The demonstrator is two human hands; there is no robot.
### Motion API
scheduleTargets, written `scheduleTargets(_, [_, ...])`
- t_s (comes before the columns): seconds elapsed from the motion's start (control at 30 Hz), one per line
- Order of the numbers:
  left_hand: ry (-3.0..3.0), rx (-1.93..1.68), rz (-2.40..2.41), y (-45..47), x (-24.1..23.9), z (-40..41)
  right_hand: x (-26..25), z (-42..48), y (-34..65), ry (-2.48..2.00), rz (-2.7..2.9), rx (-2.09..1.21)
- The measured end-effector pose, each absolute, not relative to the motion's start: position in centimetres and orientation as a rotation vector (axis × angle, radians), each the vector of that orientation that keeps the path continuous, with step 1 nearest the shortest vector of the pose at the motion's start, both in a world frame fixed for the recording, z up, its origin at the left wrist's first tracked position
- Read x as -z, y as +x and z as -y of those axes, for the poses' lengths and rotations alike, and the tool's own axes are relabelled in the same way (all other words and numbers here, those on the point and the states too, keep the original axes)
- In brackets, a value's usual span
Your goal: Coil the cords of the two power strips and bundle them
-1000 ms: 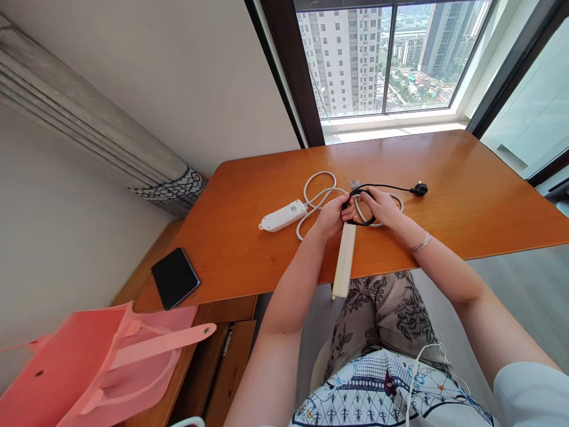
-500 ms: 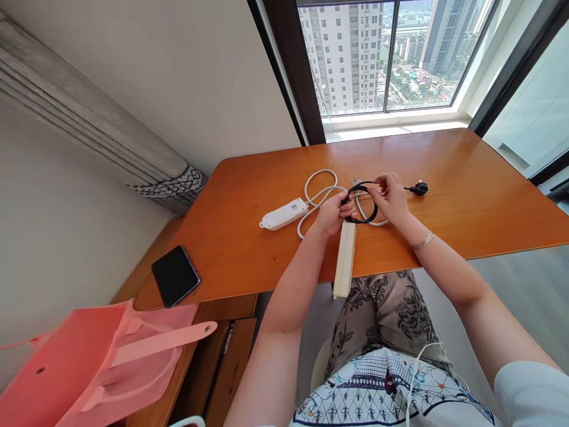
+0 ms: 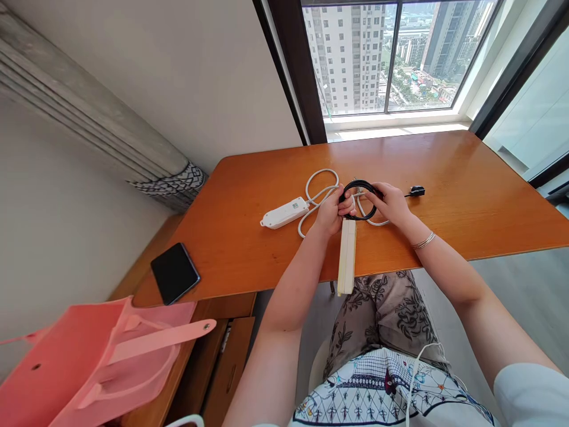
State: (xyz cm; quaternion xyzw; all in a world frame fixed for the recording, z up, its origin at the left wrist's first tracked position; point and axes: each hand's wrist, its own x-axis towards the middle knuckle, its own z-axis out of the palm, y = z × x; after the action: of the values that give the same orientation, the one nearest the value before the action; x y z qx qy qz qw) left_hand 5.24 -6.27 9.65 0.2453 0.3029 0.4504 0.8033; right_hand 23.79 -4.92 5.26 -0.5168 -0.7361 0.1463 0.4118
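Observation:
A looped black power cord (image 3: 361, 218) is gathered between both hands above the table. My left hand (image 3: 331, 210) is closed around the left side of the loops. Below it hangs a cream-coloured power strip (image 3: 347, 258), reaching past the table's near edge. My right hand (image 3: 391, 201) pinches the right side of the coil. Beyond its fingers the black plug (image 3: 415, 191) lies on the tabletop. A white power strip (image 3: 285, 213) rests to the left of my left hand, and its white cord (image 3: 322, 172) runs in loose curves behind and under the hands.
The brown wooden table (image 3: 249, 255) stands against a wall and a window (image 3: 391, 59). A dark tablet or phone (image 3: 175, 273) lies near the table's left corner. A pink bag (image 3: 80, 350) sits lower left, beside a wooden cabinet (image 3: 229, 362).
The right hand has brought its side of the cord into the coil, and the loops look rounder and fuller. The black plug has shifted slightly left and turned.

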Motion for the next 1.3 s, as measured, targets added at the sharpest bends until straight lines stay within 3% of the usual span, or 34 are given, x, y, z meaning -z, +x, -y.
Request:
scheduleTargets(0.37, [0.478,-1.064,-0.654,5.3,-9.6,6.3,-5.1,4.6,23.6,-1.078,1.593,-0.895])
scheduleTargets(0.7, [0.422,-1.404,-0.636,3.8,-10.7,5.8,-6.6,5.4,24.4,-1.523,2.033,-0.249])
scheduleTargets(0.93, [0.386,-1.541,-0.560,2.8,-9.9,4.8,-6.5,5.9,24.5,-1.505,2.028,-0.224])
scheduleTargets(1.03, [0.337,-1.590,-0.507,2.4,-9.4,4.3,-6.8,6.2,24.4,-1.310,1.994,-0.399])
scheduleTargets(1.3, [0.340,-1.563,-0.609,2.8,-9.9,4.5,-7.8,6.0,25.0,-0.922,1.786,-1.251])
